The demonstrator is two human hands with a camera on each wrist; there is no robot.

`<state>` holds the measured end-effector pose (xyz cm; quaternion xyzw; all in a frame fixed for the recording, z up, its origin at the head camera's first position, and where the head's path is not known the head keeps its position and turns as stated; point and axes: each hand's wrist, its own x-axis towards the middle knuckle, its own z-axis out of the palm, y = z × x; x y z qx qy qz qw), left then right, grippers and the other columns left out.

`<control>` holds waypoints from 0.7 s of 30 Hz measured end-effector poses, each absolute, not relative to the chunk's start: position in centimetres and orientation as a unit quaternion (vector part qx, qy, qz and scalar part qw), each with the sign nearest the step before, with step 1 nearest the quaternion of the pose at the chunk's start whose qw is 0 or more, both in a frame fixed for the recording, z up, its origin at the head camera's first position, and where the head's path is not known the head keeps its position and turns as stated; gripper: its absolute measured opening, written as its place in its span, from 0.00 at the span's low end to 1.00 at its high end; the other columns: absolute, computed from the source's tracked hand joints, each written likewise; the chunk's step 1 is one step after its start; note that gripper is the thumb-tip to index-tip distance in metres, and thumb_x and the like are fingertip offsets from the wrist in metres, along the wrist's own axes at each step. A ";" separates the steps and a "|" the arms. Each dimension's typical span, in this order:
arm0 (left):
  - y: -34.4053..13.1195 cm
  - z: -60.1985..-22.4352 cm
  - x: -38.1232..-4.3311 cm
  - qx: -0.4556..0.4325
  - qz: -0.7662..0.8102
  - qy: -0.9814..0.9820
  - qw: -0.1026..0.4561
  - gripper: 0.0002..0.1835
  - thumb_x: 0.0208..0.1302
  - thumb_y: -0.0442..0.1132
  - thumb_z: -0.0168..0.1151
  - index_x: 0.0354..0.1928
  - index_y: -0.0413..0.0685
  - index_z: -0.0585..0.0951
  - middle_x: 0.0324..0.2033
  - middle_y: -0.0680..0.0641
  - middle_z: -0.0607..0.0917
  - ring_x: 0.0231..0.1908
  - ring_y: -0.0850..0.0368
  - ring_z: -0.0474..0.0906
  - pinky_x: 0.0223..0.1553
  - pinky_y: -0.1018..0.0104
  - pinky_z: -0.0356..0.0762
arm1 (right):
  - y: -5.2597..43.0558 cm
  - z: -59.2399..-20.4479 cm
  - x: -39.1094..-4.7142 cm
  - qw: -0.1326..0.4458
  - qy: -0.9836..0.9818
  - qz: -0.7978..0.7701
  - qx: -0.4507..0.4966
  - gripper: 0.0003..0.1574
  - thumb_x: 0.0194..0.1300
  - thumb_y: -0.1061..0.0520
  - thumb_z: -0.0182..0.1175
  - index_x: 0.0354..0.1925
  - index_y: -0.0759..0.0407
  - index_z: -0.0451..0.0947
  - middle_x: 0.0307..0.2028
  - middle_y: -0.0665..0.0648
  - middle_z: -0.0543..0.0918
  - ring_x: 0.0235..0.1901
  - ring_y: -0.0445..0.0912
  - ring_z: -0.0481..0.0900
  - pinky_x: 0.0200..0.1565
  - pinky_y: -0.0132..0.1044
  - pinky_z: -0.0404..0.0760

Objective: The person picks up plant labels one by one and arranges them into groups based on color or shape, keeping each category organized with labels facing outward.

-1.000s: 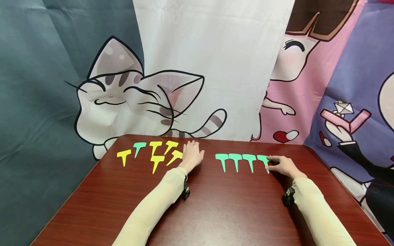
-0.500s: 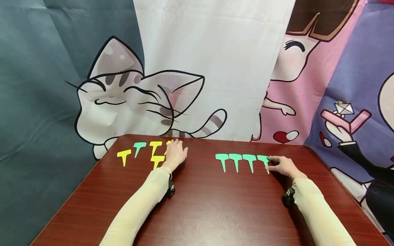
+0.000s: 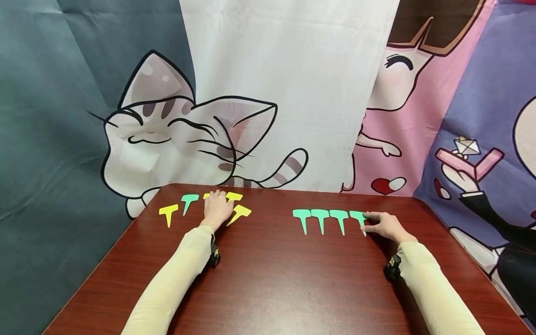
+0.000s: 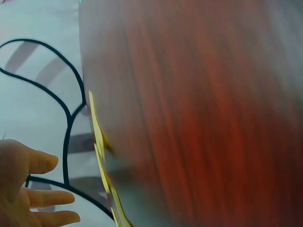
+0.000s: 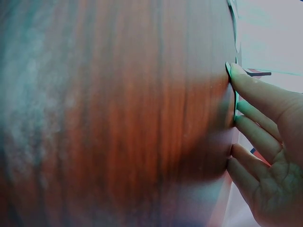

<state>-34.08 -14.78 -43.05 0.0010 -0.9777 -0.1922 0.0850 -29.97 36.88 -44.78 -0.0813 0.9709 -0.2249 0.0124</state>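
Note:
Flat T-shaped plant labels lie on the brown table. My left hand (image 3: 217,208) is over the yellow group at the left, overlapping a yellow label (image 3: 206,196) whose stem is hidden. In the left wrist view its fingers (image 4: 49,197) are extended, holding nothing, with yellow labels (image 4: 98,137) nearby. Right of that hand lie two yellow labels, an upper one (image 3: 235,196) and a lower one (image 3: 239,213). My right hand (image 3: 387,226) pinches the end green plant label (image 3: 357,215) between thumb and fingers, the label lying flat on the table.
Three more green labels (image 3: 320,213) stand in a row left of the right hand. A single green label (image 3: 190,198) and a yellow label (image 3: 169,210) lie at the far left. The table (image 3: 293,279) meets a printed cartoon curtain (image 3: 293,93) at its back edge.
My left hand has moved left across the yellow labels, uncovering the two on its right and covering ones seen before. The right hand has stayed at the end green label.

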 end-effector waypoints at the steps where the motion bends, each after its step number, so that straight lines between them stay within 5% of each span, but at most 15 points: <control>1: -15.1 -43.1 -34.1 0.003 -0.190 -0.978 0.085 0.27 0.68 0.45 0.52 0.62 0.33 0.70 0.65 0.31 0.66 0.68 0.33 0.54 0.68 0.40 0.51 | 36.9 -44.8 -30.0 0.013 0.971 -0.225 -0.081 0.42 0.55 0.42 0.67 0.62 0.62 0.70 0.60 0.73 0.70 0.61 0.72 0.62 0.58 0.67 0.63; 16: -20.6 -42.9 -34.3 0.036 -0.158 -0.983 0.088 0.26 0.67 0.44 0.50 0.58 0.27 0.71 0.58 0.28 0.71 0.63 0.29 0.60 0.65 0.40 0.57 | 37.0 -44.9 -30.1 0.014 0.971 -0.226 -0.080 0.43 0.55 0.41 0.67 0.62 0.63 0.71 0.60 0.73 0.71 0.61 0.72 0.63 0.58 0.67 0.63; 21: -22.3 -43.1 -34.5 0.051 -0.165 -0.981 0.084 0.25 0.67 0.43 0.50 0.57 0.27 0.71 0.58 0.27 0.70 0.63 0.29 0.58 0.67 0.37 0.50 | 37.0 -44.9 -30.2 0.016 0.970 -0.229 -0.078 0.43 0.55 0.41 0.67 0.62 0.62 0.71 0.61 0.73 0.71 0.61 0.72 0.61 0.58 0.67 0.63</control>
